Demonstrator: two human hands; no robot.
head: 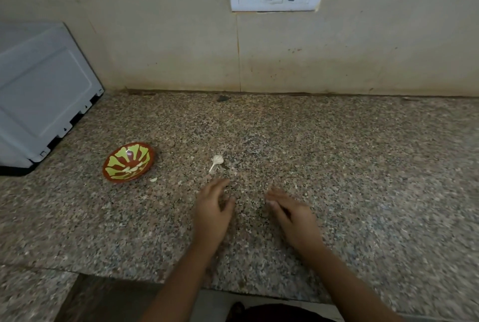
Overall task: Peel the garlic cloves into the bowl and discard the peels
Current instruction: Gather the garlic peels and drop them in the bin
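Both hands are released and grasp nothing: the left hand (211,207) and right hand (290,211) hover, fingers relaxed, over the granite countertop (337,153). A garlic piece (217,162) lies just beyond the left hand. The patterned bowl (116,163) sits farther left.

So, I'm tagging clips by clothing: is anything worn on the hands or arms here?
Nothing visible. The left hand and right hand are bare, with no gloves, rings, watch or sleeves in view as far as the frame's edge. Blur could hide a thin ring. Only a dark garment shows at the bottom edge.
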